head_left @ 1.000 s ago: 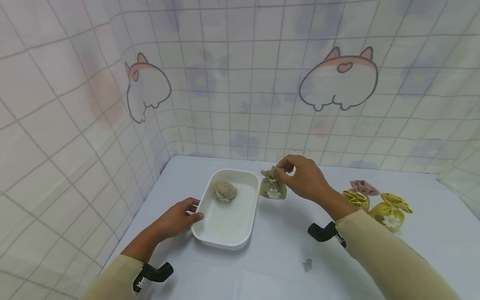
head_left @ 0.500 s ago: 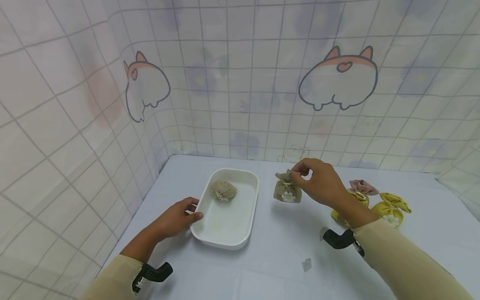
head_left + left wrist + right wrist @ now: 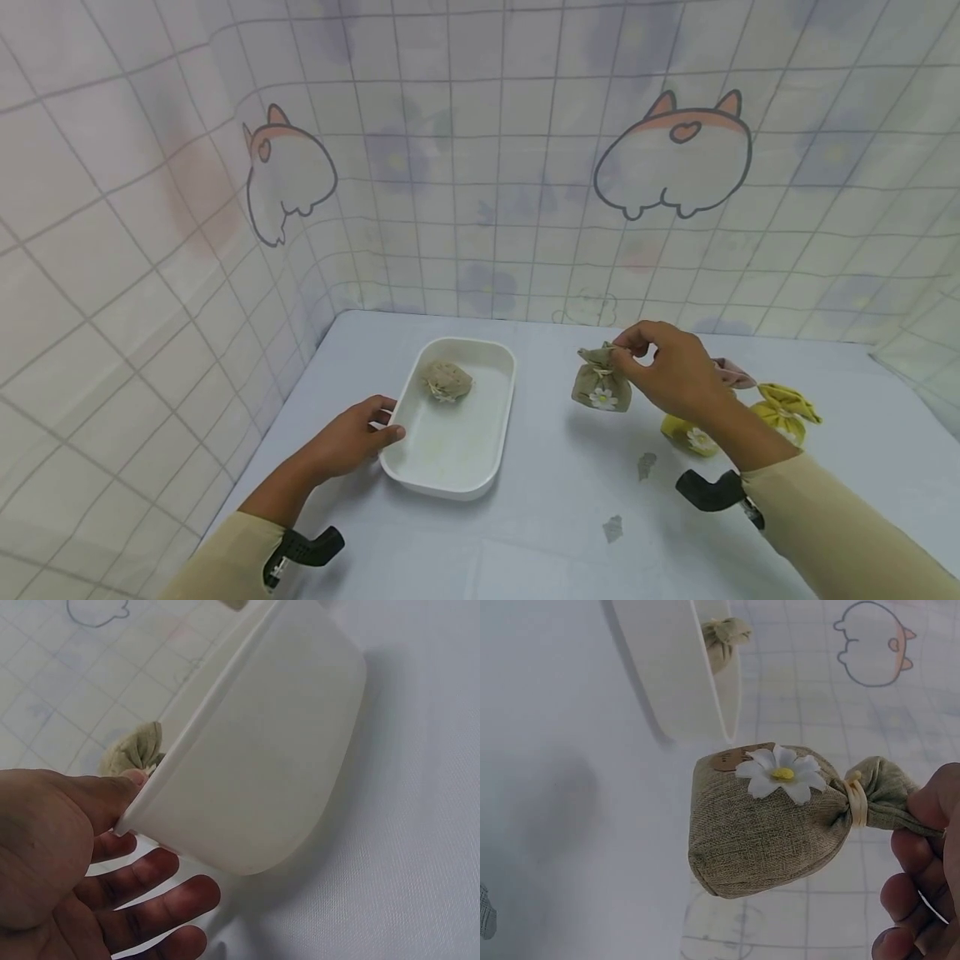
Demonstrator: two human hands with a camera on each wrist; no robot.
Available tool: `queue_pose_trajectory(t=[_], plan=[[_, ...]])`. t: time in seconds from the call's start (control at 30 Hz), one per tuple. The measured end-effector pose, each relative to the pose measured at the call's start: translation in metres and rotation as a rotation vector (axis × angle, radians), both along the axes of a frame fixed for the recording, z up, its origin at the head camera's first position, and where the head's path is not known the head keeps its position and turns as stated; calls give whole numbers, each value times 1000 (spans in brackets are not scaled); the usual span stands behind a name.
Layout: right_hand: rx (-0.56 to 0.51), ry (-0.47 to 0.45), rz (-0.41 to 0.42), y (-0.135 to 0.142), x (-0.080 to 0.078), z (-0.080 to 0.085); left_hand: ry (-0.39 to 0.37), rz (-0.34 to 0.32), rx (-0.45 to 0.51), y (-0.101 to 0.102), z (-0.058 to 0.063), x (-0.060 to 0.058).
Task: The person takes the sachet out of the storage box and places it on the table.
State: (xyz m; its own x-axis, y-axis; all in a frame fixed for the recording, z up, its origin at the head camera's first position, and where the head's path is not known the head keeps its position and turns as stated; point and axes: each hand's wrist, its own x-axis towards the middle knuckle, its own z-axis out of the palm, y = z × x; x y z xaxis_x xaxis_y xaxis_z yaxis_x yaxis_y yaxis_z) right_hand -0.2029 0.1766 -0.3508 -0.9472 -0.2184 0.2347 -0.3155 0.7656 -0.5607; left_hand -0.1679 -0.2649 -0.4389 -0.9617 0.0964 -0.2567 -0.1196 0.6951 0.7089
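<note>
My right hand [image 3: 675, 371] pinches the gathered neck of a grey-green cloth sachet [image 3: 602, 389], holding it above the table right of the tub. A white flower with a yellow centre and a pale tie show on the sachet [image 3: 769, 825] in the right wrist view. At the left, my left hand [image 3: 354, 437] grips the rim of a white plastic tub [image 3: 450, 454], thumb over the edge. Its other fingers [image 3: 161, 907] spread below the rim in the left wrist view. Inside the tub, toward its far end, lies a beige sachet [image 3: 447, 381].
Two yellow sachets [image 3: 786, 410] and a pinkish cloth top [image 3: 735, 373] sit at the right, partly behind my right forearm. Small grey patches [image 3: 612, 528] mark the white tabletop [image 3: 540, 492]. A checked curtain [image 3: 480, 208] stands behind and at the left.
My right hand has carried the grey-green sachet rightward, away from the tub. The forearm now covers other parts of the yellow sachets. The left hand and tub have stayed put.
</note>
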Motion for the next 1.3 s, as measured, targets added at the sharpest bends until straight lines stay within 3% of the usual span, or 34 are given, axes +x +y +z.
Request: queue_pose_trajectory(t=[0.23,0.6,1.3], plan=[[-4,25,-12,13,3,0,4,-9,-14,1,1,1],[12,-19,-102,34,9,0,11,-10,-25,1,0,0],[18,53,-161,73,26,17,17,-4,-41,2,3,3]])
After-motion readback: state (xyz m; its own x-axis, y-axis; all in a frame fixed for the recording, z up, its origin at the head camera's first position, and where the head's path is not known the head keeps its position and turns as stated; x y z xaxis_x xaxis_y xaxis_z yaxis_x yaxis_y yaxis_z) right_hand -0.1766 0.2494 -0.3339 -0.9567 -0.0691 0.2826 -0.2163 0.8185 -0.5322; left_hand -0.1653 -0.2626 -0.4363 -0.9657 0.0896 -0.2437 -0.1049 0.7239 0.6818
